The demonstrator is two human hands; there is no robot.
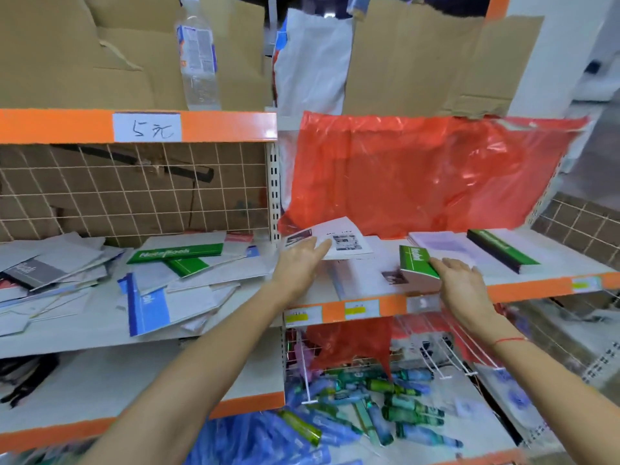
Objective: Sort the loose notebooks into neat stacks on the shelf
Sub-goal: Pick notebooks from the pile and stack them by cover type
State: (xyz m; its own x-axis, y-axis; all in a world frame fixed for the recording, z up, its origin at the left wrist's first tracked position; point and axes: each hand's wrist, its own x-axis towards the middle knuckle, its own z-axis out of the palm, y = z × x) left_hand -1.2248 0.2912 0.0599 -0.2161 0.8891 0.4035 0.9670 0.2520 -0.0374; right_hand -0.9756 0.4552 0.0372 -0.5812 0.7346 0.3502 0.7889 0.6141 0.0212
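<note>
1. Bottom shelf (pixel 436 463), nearest the camera: a loose heap of green and blue tubes (pixel 369 414) lying on their sides, with white wire dividers (pixel 303 374) standing among them and a piece of red plastic (pixel 352 344) hanging down over the back.
2. Left hand (pixel 302 260): fingers extended, resting on a white booklet (pixel 342 243) whose near edge it lifts at a tilt; whether the thumb pinches underneath cannot be told.
3. Right hand (pixel 459 280): fingers curled lightly around the right side of a small stack topped by a green notebook (pixel 416 260), holding it on the middle shelf (pixel 536 286).
4. Middle shelf, right bay: behind the held stack, a pale lilac-covered stack (pixel 443 245); just beside it to the right, a stack with a green-and-black spine (pixel 503 251). Both sit squared up.
5. Middle shelf, left bay (pixel 84 337): unsorted notebooks (pixel 100 273) scattered and overlapping, among them a green "Notebook" cover (pixel 177 255) and a blue-spined notebook (pixel 147 307) at the front.
6. Rear of right bay: a red plastic sheet (pixel 419 169) draped down to the shelf.
7. Rear of left bay: white wire grid (pixel 134 186) over cardboard.
8. Top shelf edge (pixel 50 125): handwritten price label (pixel 147 127); above it a clear plastic bottle (pixel 198 55), cardboard sheets (pixel 67 52) and a white bag (pixel 312 65).
</note>
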